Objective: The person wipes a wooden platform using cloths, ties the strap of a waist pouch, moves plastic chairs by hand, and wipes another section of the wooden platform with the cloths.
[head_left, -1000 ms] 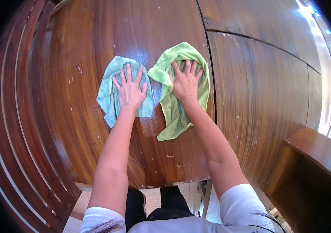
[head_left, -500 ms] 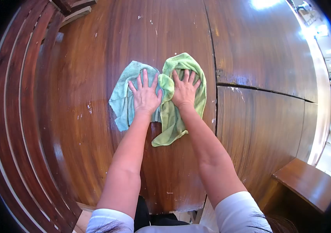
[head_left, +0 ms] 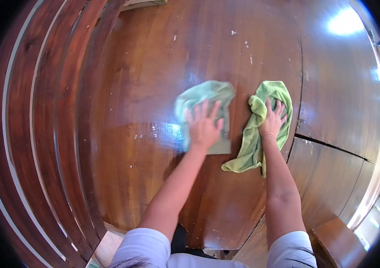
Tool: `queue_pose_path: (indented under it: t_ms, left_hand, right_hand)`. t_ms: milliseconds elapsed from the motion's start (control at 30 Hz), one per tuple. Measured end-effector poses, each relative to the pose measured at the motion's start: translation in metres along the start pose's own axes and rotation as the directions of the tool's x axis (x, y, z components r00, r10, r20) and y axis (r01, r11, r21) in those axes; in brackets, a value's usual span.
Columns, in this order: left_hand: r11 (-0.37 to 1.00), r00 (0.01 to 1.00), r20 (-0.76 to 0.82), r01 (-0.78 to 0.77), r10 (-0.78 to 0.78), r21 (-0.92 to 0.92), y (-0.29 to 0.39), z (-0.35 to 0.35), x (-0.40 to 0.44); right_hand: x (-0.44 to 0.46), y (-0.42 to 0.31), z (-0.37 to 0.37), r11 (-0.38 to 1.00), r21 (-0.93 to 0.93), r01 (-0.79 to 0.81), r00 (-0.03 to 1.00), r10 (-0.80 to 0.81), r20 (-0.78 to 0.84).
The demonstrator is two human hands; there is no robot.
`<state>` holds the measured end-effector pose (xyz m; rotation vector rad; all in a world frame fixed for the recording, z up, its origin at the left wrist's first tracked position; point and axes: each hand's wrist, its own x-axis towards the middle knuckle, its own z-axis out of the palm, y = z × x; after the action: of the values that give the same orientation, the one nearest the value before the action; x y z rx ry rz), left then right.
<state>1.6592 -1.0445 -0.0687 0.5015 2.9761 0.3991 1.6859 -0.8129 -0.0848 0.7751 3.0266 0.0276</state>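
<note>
Under my left hand [head_left: 204, 126] lies a light blue-green cloth [head_left: 222, 146], pressed against the brown wooden tabletop [head_left: 149, 111]; hand and cloth are blurred by motion, with the fingers spread. My right hand [head_left: 274, 119] rests flat on a green cloth [head_left: 249, 154], fingers apart, and this cloth is bunched at its left side and trails toward me. A strip of bare wood separates the two cloths. Small pale flecks mark the surface around them.
Dark red wooden slats [head_left: 42, 134] run along the left side. On the right, a dark seam [head_left: 330, 145] divides the wood panels. A brown wooden box-like piece [head_left: 339, 241] stands at the lower right. Light glares off the upper right surface.
The view has shifted, so both hands and cloths appear farther right. The cloths touched or overlapped half a second ago and are now apart, my left hand lying farther from my right.
</note>
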Motion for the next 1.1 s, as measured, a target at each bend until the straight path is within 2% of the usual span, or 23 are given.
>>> queue_pose_path:
  t_ms: [33,167,200,267,300,367,433,467,500,533,567,600,667,733,833,867,900,933,967,1000,1033,1067,1100]
  left_hand:
    - [0.996,0.997,0.044,0.062,-0.065,0.071,-0.032,-0.017,-0.009]
    - [0.872,0.944,-0.11,0.33,-0.311,0.362,-0.187,-0.045,-0.029]
    - [0.826,0.903,-0.18,0.429,-0.389,0.366,-0.234,-0.041,-0.027]
    - [0.677,0.718,-0.289,0.695,-0.634,0.243,-0.295,-0.057,-0.011]
    - [0.68,0.722,-0.286,0.69,-0.63,0.247,-0.31,-0.06,0.002]
    - [0.431,0.449,-0.24,0.893,-0.861,0.127,-0.326,-0.062,0.028]
    - [0.437,0.483,-0.342,0.875,-0.806,0.207,-0.297,-0.04,0.063]
    - [0.595,0.633,-0.308,0.773,-0.71,0.219,-0.266,-0.026,0.076]
    - [0.724,0.803,-0.414,0.58,-0.429,0.375,-0.239,0.011,0.092]
    - [0.827,0.854,-0.235,0.513,-0.465,0.23,-0.142,-0.019,0.11]
    - [0.934,0.918,-0.244,0.345,-0.313,0.098,-0.085,-0.01,0.116]
    - [0.984,0.981,-0.1,0.173,-0.168,0.036,-0.03,-0.013,0.11]
    - [0.985,0.982,-0.087,-0.169,0.165,-0.044,0.042,0.012,0.097]
    - [0.924,0.936,-0.03,-0.352,0.351,-0.148,0.049,0.016,0.094]
    - [0.913,0.925,-0.056,-0.38,0.376,-0.148,-0.016,0.007,0.134]
    - [0.922,0.923,-0.103,-0.379,0.371,-0.075,-0.053,-0.001,0.164]
    - [0.98,0.979,-0.061,-0.188,0.192,0.067,-0.093,-0.037,0.175]
    - [0.965,0.973,-0.217,-0.018,0.076,0.26,-0.147,-0.03,0.193]
    - [0.982,0.951,-0.309,0.067,-0.009,0.177,-0.201,-0.045,0.202]
    - [0.942,0.892,-0.427,0.258,-0.146,0.217,-0.243,-0.057,0.203]
    - [0.894,0.832,-0.443,0.429,-0.334,0.131,-0.28,-0.068,0.202]
    - [0.796,0.728,-0.379,0.605,-0.572,-0.039,-0.299,-0.082,0.2]
    - [0.707,0.663,-0.264,0.696,-0.7,-0.126,-0.299,-0.098,0.2]
  right_hand:
    - [-0.001,0.001,0.0,1.0,0.016,-0.004,1.0,0.004,-0.008]
    - [0.0,0.0,0.005,1.0,-0.001,-0.007,1.0,0.007,0.008]
    - [0.001,0.0,0.006,1.0,-0.01,-0.004,1.0,0.004,0.004]
    - [0.0,0.0,0.005,1.0,-0.025,-0.002,1.0,0.002,0.017]
    - [0.0,0.0,0.005,1.0,-0.029,0.004,1.0,-0.003,0.012]
    - [0.0,-0.001,0.004,0.999,-0.035,0.012,1.0,-0.012,0.008]
    - [0.0,0.0,0.006,0.999,-0.036,0.003,1.0,-0.002,0.02]
    - [0.001,-0.001,0.005,0.999,-0.043,0.003,1.0,-0.002,0.028]
    - [0.001,-0.001,0.003,1.0,-0.028,0.002,1.0,-0.002,0.027]
    - [0.001,-0.002,0.002,1.0,-0.03,0.008,1.0,-0.007,0.026]
    - [0.001,-0.002,0.002,1.0,-0.027,0.004,1.0,-0.003,0.025]
    - [0.001,-0.002,0.002,1.0,-0.022,-0.003,1.0,0.003,0.023]
    - [0.002,-0.002,0.0,1.0,-0.016,-0.006,1.0,0.006,0.019]
    - [0.002,-0.002,-0.003,1.0,-0.018,-0.01,0.998,0.011,0.066]
    - [0.003,-0.003,0.0,1.0,0.001,-0.007,0.999,0.007,0.033]
    - [0.003,-0.001,0.002,1.0,-0.001,-0.008,1.0,0.008,0.021]
    - [0.002,-0.001,0.004,1.0,0.005,-0.006,1.0,0.006,0.004]
    - [0.002,-0.001,0.004,1.0,0.005,-0.006,1.0,0.006,0.006]
    - [0.002,-0.002,0.003,1.0,-0.003,-0.01,1.0,0.01,0.019]
    - [0.003,-0.001,0.002,1.0,-0.012,-0.017,0.999,0.017,0.032]
    - [0.003,0.001,0.004,1.0,-0.019,-0.003,1.0,0.004,0.026]
    - [0.003,0.002,0.005,1.0,-0.024,-0.001,1.0,0.002,0.019]
    - [0.003,0.002,0.004,1.0,-0.014,0.005,1.0,-0.004,0.01]
